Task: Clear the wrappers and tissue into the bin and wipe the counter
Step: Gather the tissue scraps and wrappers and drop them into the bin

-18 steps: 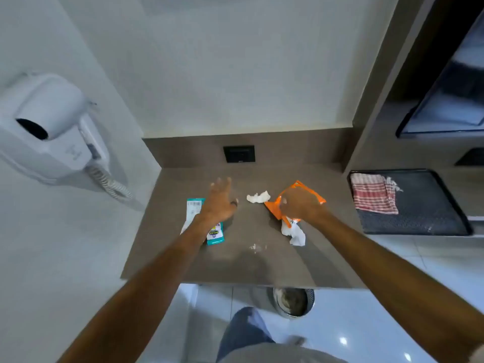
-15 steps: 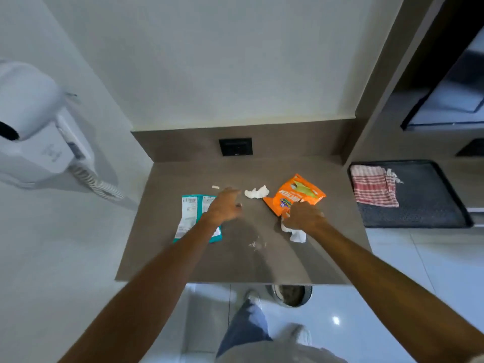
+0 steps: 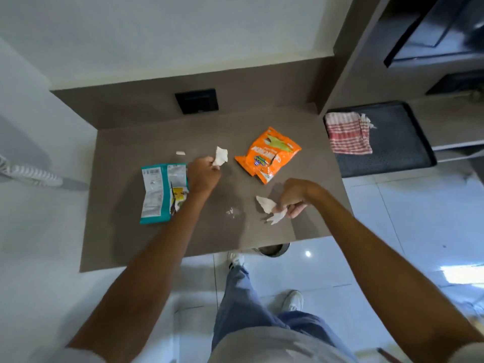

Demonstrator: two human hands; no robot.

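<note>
White tissue is the first thing being gathered, one piece per hand, likely because the loose scraps are lightest and easiest to collect before the bulkier packets. The left hand (image 3: 203,175) reaches forward over the brown counter (image 3: 125,242), fingers curled together and pinched on a small tissue scrap (image 3: 220,156) that sticks up past the fingertips; its wrist lies just beside the teal wrapper (image 3: 161,192), which rests flat and untouched. The right hand (image 3: 294,196) is turned palm-down nearer the front edge, fingers bent and clamped on a crumpled tissue (image 3: 269,209) that hangs below them toward the surface; whether it has fully left the counter I cannot tell. Between the two hands sits a faint smear of crumbs (image 3: 231,212), a job for the wipe. Beyond the right hand the orange wrapper (image 3: 268,154) lies open and unhandled, and a tiny white fleck (image 3: 180,153) sits beyond the left hand. Both forearms stretch out nearly straight from the body. Under the counter's front lip the rim of the bin (image 3: 273,249) peeks out, close below the right hand, so that tissue has a short drop. A checked cloth (image 3: 349,133) waits on the dark tray (image 3: 400,158) to the right.
</note>
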